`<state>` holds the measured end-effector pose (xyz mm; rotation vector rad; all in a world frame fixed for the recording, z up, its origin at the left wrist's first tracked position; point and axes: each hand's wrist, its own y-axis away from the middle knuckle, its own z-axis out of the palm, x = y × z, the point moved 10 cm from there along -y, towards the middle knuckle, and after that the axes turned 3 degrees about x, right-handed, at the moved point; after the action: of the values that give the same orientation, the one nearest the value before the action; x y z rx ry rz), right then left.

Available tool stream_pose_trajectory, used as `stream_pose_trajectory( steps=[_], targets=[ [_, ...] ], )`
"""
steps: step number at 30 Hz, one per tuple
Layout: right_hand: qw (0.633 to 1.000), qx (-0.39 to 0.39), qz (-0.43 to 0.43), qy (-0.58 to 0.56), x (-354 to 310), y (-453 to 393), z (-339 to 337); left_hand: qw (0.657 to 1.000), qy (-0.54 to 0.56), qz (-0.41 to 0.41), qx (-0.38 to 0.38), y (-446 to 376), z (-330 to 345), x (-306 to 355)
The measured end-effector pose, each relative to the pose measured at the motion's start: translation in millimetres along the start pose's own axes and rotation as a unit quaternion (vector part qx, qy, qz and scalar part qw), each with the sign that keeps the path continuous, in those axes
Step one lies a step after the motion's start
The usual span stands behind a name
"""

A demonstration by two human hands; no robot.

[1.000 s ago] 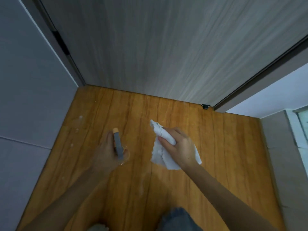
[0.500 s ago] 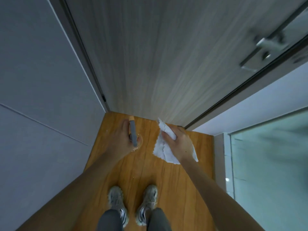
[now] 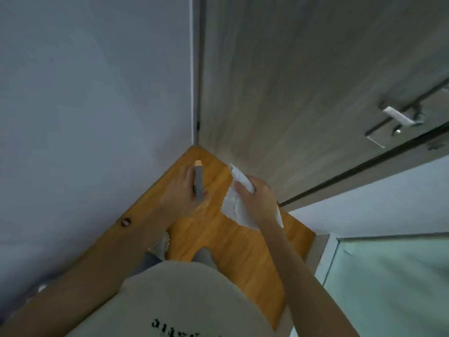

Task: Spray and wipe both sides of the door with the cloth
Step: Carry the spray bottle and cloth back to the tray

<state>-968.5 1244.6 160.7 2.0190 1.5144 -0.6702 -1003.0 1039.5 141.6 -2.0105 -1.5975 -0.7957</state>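
The grey wood-grain door [image 3: 291, 81] fills the upper middle and right of the view, with its metal handle [image 3: 401, 117] at the far right. My left hand [image 3: 184, 190] grips a grey spray bottle [image 3: 198, 181] with an orange tip, nozzle pointing toward the door's lower edge. My right hand [image 3: 257, 200] holds a crumpled white cloth [image 3: 233, 205], which hangs below the fingers. Both hands hover over the floor a short way from the door, and neither touches it.
A pale grey wall [image 3: 97, 105] closes the left side and meets the door frame [image 3: 195, 93] at the corner. The orange wooden floor [image 3: 233, 242] lies underfoot. A frosted glass panel [image 3: 393, 283] stands at lower right, below a white wall [image 3: 379, 205].
The view has lifted and turned, so more of the door and its handle show and my torso comes into view. Both hands keep their holds on the spray bottle and cloth.
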Motion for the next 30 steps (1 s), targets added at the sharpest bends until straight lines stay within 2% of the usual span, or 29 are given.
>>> stream_pose_trajectory(
  steps=[4,8,12,17,21,26,30],
  targets=[
    [0.988,-0.131,-0.083,0.023,-30,24,26,0.993,-0.050,-0.085,0.068,75,-17,-8],
    [0.966,-0.197,-0.164,0.015,-66,70,60,0.974,-0.058,-0.182,0.125,162,-35,-27],
    [0.932,-0.265,-0.245,0.031,-112,132,117,0.939,-0.032,-0.268,0.213,262,-63,-50],
    [0.852,-0.356,-0.379,0.057,-182,260,192,0.873,-0.039,-0.380,0.304,417,-97,-86],
    [0.786,-0.419,-0.448,0.072,-224,390,249,0.808,-0.024,-0.456,0.372,559,-115,-106],
    [0.718,-0.469,-0.508,0.079,-248,567,306,0.735,-0.010,-0.520,0.436,732,-125,-118],
    [0.652,-0.503,-0.562,0.080,-259,703,330,0.683,-0.006,-0.571,0.456,864,-121,-121]
  ],
)
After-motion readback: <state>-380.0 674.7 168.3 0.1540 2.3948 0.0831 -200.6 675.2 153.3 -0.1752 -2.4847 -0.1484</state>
